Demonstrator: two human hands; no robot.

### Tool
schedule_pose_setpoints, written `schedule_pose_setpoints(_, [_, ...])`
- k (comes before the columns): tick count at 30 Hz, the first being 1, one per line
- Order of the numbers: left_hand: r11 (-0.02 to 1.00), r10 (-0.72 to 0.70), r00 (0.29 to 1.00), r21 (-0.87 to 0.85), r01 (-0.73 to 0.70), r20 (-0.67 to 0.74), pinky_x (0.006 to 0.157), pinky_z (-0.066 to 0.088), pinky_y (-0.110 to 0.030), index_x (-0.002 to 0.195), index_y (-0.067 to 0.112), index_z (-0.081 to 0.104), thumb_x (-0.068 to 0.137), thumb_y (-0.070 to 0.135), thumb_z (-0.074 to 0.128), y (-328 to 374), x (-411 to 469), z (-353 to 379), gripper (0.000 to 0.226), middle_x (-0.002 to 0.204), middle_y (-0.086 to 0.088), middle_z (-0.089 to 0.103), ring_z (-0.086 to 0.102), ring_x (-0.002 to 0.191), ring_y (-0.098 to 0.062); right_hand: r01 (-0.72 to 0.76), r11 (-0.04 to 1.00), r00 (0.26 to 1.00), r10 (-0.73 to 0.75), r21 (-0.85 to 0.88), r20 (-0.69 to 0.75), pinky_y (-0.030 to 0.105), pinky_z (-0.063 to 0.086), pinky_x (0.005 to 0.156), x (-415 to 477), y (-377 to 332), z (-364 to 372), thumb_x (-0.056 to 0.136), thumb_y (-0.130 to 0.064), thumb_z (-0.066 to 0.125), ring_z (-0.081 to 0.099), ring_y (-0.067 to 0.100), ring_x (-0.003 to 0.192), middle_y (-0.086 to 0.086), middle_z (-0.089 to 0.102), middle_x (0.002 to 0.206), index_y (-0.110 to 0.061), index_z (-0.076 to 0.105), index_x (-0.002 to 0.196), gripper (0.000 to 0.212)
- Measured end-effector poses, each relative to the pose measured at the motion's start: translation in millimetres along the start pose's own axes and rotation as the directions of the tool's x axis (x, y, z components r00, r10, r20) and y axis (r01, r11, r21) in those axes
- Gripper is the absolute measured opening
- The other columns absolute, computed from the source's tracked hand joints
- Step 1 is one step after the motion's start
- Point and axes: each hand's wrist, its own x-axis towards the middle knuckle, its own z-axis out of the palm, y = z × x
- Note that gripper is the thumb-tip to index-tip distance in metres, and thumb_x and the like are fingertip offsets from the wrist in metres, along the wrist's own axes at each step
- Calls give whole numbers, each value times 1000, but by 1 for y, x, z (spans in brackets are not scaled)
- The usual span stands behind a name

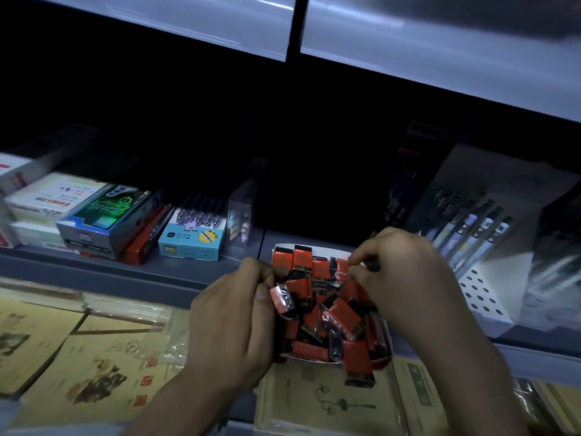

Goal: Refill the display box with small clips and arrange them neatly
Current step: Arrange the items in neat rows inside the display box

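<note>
A white and red display box [382,360] sits at the shelf's front edge, heaped with several small red and black clip packets [341,313]. A few packets stand upright in a row at its back [302,259]; the rest lie jumbled. One packet [358,363] hangs over the front rim. My left hand [234,319] grips the box's left side, with its thumb on a packet [283,298]. My right hand [405,278] is over the right side and pinches a small dark packet [341,267] at the back row.
Boxes of pens and stationery [188,237] line the shelf to the left. A grey pen display rack [481,234] stands at the right. Flat tan paper pads [78,350] lie on the lower shelf in front. An upper shelf [440,48] overhangs.
</note>
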Motion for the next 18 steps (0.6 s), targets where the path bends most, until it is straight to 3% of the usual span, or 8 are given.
schedule_pose_setpoints(5, [1000, -6, 1000, -12, 6, 7, 58, 27, -13, 89, 21, 54, 101, 28, 30, -1, 2, -1, 28, 63, 21, 38, 44, 57, -2, -70, 996, 987, 76, -49, 141, 39, 58, 76, 13, -9, 5, 98, -26, 65, 65, 19, 85, -6, 70, 96, -25, 76, 91, 13])
schedule_pose_setpoints(11, [1000, 5, 1000, -15, -5, 11, 56, 28, -19, 88, 21, 51, 101, 27, 31, 0, 3, -3, 25, 63, 18, 39, 44, 56, -6, -104, 995, 957, 100, -2, 272, 41, 60, 80, 28, -7, 2, 92, -29, 77, 67, 19, 88, -6, 73, 93, -28, 78, 92, 2])
schedule_pose_setpoints(18, [1000, -2, 1000, -28, 2, -3, 54, 28, -25, 88, 19, 53, 101, 27, 30, 1, 4, 0, 28, 64, 17, 42, 45, 55, -5, -114, 993, 922, 93, 34, 376, 44, 60, 81, 41, -5, 3, 87, -21, 82, 68, 20, 82, -2, 69, 85, -24, 72, 83, 11])
